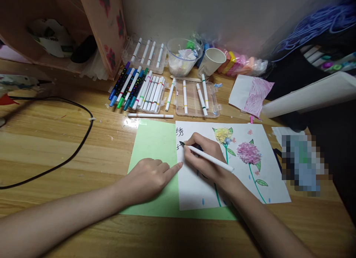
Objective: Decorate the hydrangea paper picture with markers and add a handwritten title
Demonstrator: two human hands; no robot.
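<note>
My right hand [207,156] grips a white marker pen [213,159], its black tip on the white paper [191,198] near the left edge. Black characters [179,132] stand in a column there, the lower one partly drawn. Flowers with textured heads, one yellow [223,135] and one pink [249,153], decorate the sheet on green stems. My left hand [151,176] lies on the green paper [155,139] under the sheet, holding nothing. Its index finger stretches out to the white paper's left edge, while the other fingers are loosely bent.
Behind the papers lie several markers [150,91] and a clear plastic case [196,98]. A tub of scraps [183,59] and a paper cup [213,61] stand by the wall. One marker [150,116] lies above the green sheet. A black cable [90,128] curves at left.
</note>
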